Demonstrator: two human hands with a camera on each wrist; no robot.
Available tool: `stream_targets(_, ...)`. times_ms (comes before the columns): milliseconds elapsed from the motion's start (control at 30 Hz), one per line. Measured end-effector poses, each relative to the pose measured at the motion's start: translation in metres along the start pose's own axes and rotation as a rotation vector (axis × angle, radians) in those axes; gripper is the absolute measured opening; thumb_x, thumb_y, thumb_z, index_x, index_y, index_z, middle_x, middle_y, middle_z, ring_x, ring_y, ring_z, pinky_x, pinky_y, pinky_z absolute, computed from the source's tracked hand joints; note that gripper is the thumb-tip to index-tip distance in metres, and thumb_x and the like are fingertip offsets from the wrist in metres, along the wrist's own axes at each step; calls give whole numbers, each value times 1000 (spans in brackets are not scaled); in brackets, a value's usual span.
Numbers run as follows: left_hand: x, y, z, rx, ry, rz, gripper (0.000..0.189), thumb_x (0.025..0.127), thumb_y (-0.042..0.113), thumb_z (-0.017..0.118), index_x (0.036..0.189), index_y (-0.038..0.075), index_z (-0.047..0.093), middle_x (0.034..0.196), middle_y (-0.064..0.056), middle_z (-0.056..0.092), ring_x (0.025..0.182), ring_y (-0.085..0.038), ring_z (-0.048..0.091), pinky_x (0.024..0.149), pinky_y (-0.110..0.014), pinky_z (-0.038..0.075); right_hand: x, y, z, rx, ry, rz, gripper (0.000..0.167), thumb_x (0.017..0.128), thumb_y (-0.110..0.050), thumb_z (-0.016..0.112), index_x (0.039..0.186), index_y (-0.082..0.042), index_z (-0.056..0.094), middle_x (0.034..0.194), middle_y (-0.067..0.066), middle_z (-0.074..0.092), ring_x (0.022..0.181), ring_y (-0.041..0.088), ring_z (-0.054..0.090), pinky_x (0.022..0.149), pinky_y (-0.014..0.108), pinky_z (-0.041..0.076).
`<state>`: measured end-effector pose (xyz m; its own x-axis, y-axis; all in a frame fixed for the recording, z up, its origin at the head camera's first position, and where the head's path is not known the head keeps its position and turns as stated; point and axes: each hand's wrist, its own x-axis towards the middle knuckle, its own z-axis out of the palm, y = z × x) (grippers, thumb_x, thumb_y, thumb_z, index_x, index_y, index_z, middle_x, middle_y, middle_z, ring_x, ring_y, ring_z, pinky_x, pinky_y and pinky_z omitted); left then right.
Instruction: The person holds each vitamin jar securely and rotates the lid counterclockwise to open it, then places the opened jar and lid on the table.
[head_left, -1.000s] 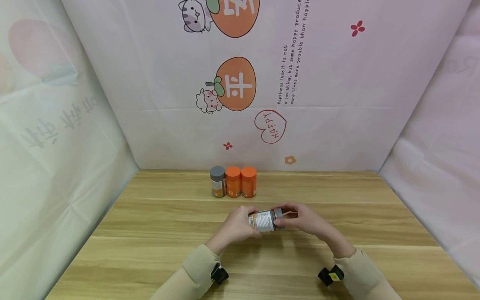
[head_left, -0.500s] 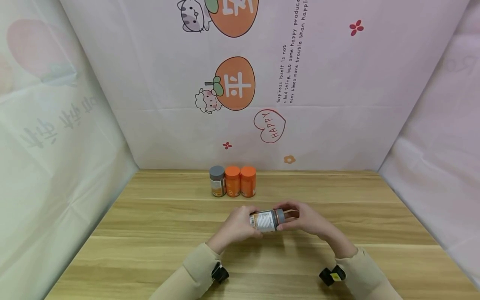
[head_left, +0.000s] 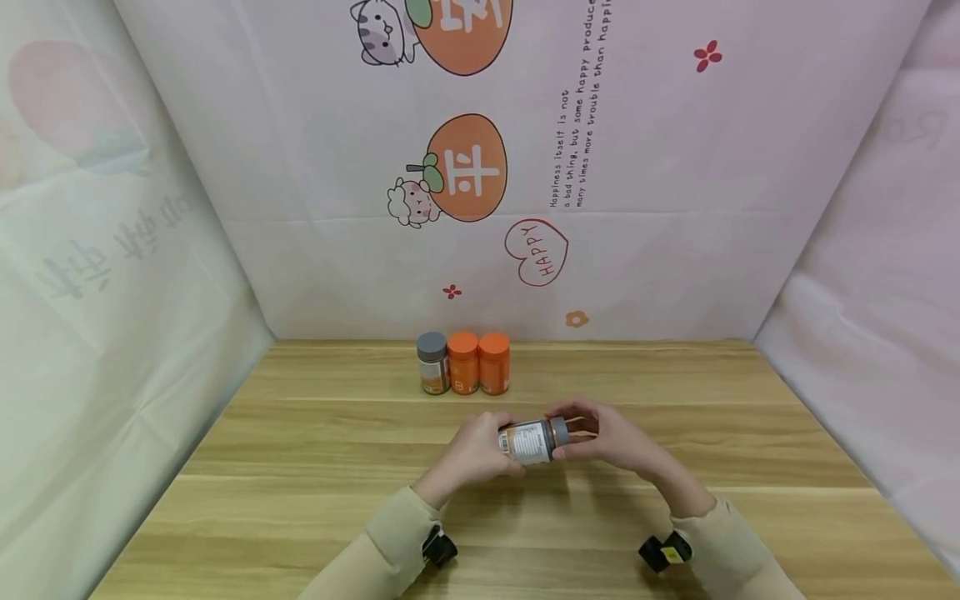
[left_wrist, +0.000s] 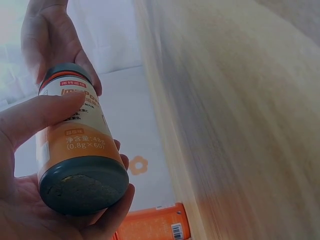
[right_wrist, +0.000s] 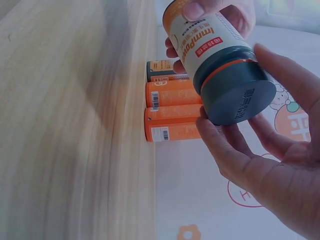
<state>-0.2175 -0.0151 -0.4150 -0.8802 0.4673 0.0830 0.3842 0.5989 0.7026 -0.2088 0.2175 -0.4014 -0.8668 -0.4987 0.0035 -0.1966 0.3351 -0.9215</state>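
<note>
A pill bottle (head_left: 528,442) with a dark body, an orange and white label and a grey-green cap (head_left: 560,431) is held on its side over the table. My left hand (head_left: 477,450) grips its body near the base; in the left wrist view the thumb lies across the label (left_wrist: 85,140) and the fingers wrap underneath. At the other end my right hand (head_left: 611,437) curls its fingers and thumb round the cap's sides. In the right wrist view the cap's flat top (right_wrist: 242,100) faces my palm, and an orange ring shows at its edge.
Three upright bottles stand in a row at the back of the wooden table (head_left: 315,467): one with a grey cap (head_left: 432,364) and two orange ones, a middle bottle (head_left: 463,364) and a right-hand bottle (head_left: 494,364). A printed white cloth (head_left: 637,275) rises behind, with more cloth along both sides.
Over the last second my right hand's fingers have slid a little toward the cap's end, so more of the cap shows. My left hand keeps its grip; the bottle has barely moved.
</note>
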Motion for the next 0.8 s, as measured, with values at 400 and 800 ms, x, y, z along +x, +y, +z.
stream_targets(400,2,1,3,40,-2,12,52,59,14,87,106,7,66,88,-1,65,73,-10,54,64,-23,46,1,-7,-2,-63,7,206,54,97,-45,48,129,-2,50,113,15,58,98,23,60,85,46,52)
stream_targets(800,1,1,2,38,-6,16,52,60,14,87,107,7,66,89,0,65,74,-9,55,66,-22,46,3,-4,-2,43,-84,240,58,97,-42,48,128,7,48,104,16,61,89,33,67,78,45,55)
